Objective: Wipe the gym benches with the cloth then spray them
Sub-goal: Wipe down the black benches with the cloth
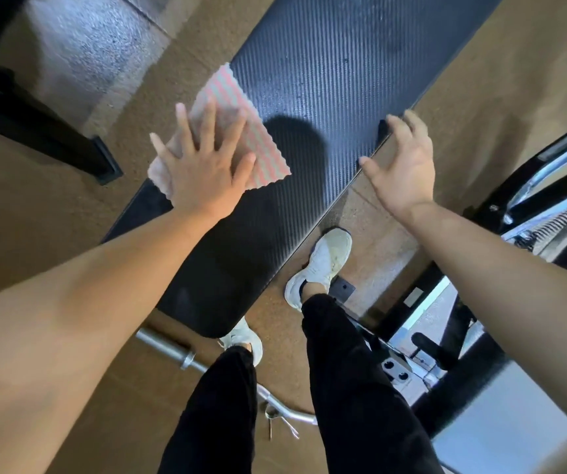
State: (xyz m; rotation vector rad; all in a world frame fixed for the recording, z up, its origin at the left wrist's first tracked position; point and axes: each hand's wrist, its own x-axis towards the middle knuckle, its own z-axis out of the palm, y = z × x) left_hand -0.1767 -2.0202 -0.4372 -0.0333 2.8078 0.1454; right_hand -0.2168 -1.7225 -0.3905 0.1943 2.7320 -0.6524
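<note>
Left hand: my left hand (pixel 203 165) lies flat, fingers straight and spread wide, pressing the cloth down at the bench's left edge.
Cloth: the cloth (pixel 232 94) is pink-and-grey striped with a wavy hem. It sits partly on the pad, and one corner hangs off the left side.
Bench: the bench (pixel 326 80) is a black ribbed pad that runs diagonally from my feet toward the top of the view.
Right hand: my right hand (pixel 408 169) holds nothing, its fingers spread and loosely bent at the pad's right edge. The fingertips seem to touch it, but I cannot tell whether I am leaning on them.
Wiping well: I judge it best to press with a flat palm, sweep across the full width in overlapping passes along the ribs, and pull the hanging corner back onto the pad.
Hard to see: no spray bottle is in view. The far end of the bench is cut off at the top. My palm hides the middle of the cloth, and shadow covers the pad near my legs, so I cannot tell how clean it is.
</note>
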